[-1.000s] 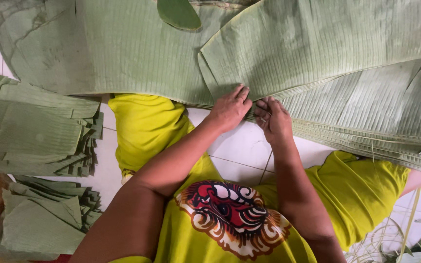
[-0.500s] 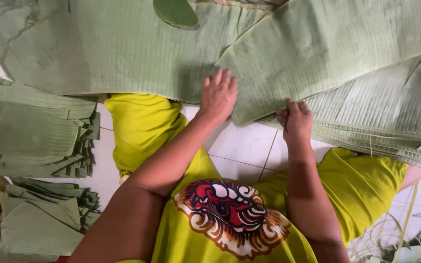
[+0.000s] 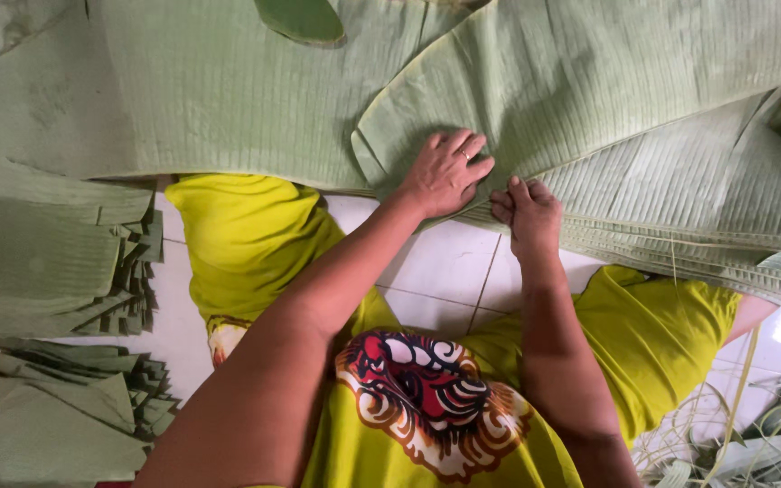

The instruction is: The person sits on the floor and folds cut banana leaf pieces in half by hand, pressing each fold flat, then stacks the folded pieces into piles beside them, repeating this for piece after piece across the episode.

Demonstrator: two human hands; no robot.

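From the head view, just beyond my knees, my left hand [image 3: 444,172] lies spread and flat on the top leaf [image 3: 589,81], fingers fanned, pressing it down near its rounded near corner. Right beside it, almost touching, my right hand [image 3: 528,210] is curled with thumb and fingers pinching the near edge of that same leaf, where it overlaps the layered leaves [image 3: 724,208] running off to the right. I judge the work is well along but not over: far to the left of my left hand two stacks [image 3: 47,253] of cut pieces sit squared up, one behind the other, while the big leaves past my hands are whole, so plenty is left to divide. Another broad leaf [image 3: 182,90] spreads to the left of my left hand, its near edge lying over my yellow trouser leg [image 3: 246,235]. Open room is small: bare white tile [image 3: 449,271] shows only between my forearms, directly under the pinched edge. Right of my right arm, by the knee, a tangle of stripped ribs [image 3: 752,434] crowds the floor.
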